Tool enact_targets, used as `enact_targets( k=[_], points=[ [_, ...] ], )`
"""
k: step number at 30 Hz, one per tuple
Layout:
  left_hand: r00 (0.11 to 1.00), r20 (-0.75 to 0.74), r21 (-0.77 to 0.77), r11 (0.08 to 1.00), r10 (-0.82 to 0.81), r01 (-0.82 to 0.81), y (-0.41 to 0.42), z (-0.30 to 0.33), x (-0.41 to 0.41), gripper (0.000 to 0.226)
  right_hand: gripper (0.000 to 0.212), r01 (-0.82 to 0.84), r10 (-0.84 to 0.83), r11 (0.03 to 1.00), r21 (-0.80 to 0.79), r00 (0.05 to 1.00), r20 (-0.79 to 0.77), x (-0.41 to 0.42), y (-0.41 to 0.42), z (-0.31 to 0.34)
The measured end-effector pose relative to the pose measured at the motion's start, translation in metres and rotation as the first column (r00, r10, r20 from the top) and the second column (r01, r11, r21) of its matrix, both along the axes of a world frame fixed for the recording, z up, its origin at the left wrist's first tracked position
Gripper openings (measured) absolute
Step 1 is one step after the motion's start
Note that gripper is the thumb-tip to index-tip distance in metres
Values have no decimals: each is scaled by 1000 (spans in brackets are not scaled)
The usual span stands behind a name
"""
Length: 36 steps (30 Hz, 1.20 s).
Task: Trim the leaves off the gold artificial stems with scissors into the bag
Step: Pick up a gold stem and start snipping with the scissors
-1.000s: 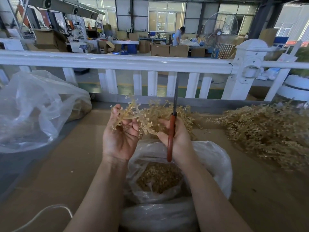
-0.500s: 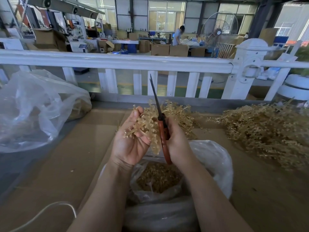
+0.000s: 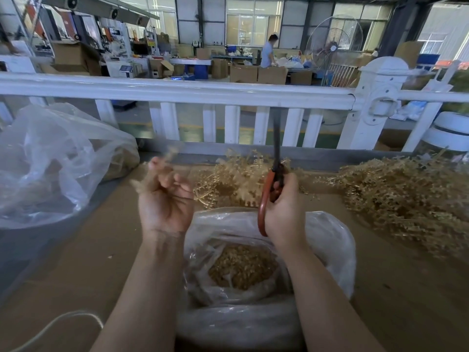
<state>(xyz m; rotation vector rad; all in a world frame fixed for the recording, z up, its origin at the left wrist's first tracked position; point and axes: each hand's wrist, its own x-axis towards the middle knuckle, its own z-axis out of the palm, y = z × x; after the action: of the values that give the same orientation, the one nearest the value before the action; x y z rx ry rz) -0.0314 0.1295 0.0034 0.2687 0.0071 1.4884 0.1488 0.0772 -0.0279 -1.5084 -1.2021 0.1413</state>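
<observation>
Overhead, crinkled bag (image 3: 330,240) — (red-handled) scissors (image 3: 266,199)

No writing can be read anywhere here. The cardboard boxes (image 3: 243,72) at the back of the hall show plain brown sides, with any print too small and blurred to make out. The boards and machines (image 3: 119,36) at far left carry patches of colour, but no letter or number comes clear. The scissors (image 3: 270,196) show no brand mark on the red handle, and the clear bag (image 3: 330,240) bears no label that can be made out.
</observation>
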Motion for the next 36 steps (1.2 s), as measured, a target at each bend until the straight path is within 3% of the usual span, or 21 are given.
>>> enact_targets(
  k=[2,4,6,8,10,13,16,20,22,24,26,28,31,36],
  points=[
    [998,1,-22,998,67,-67,4,0,-8,31,15,108,-99,992,65,986,-132,4,0,1],
    [989,-100,-60,991,109,-116,4,0,-6,26,12,131,-76,984,124,925,-373,5,0,6],
    [937,-302,-52,979,175,-199,2,-1,3,21,10,100,-6,984,149,848,-530,6,-1,9],
    [812,-513,43,953,277,-299,-2,-1,14,18,28,-4,82,990,139,824,-561,6,-1,11],
    [703,-621,161,934,346,-318,-7,2,22,16,33,-77,95,995,59,900,-426,7,1,9],
    [634,-708,254,950,311,-183,-15,1,30,26,25,64,-81,995,-79,968,-237,7,4,5],
    [620,-744,253,964,249,-84,-20,-4,38,26,18,317,-321,947,-54,932,-166,7,-1,9],
    [661,-712,289,957,236,-29,-23,-7,42,17,23,441,-442,896,41,897,-3,7,-12,20],
    [668,-703,333,943,243,7,-23,-7,40,17,18,376,-375,926,38,926,-31,6,-14,25],
    [675,-696,359,933,243,35,-23,-8,39,19,18,147,-137,988,37,970,-201,4,-15,28],
    [684,-688,387,920,242,64,-22,-8,36,21,19,-102,133,990,97,896,-423,0,-18,34],
    [687,-683,427,899,250,98,-21,-9,34,23,18,-237,280,960,148,817,-504,-2,-22,38],
    [692,-683,426,897,235,115,-21,-8,32,26,24,-282,333,943,177,794,-509,-4,-26,41],
    [656,-750,195,975,80,105,-21,-7,32,38,27,-314,379,925,214,785,-489,-7,-29,43]
  ],
)
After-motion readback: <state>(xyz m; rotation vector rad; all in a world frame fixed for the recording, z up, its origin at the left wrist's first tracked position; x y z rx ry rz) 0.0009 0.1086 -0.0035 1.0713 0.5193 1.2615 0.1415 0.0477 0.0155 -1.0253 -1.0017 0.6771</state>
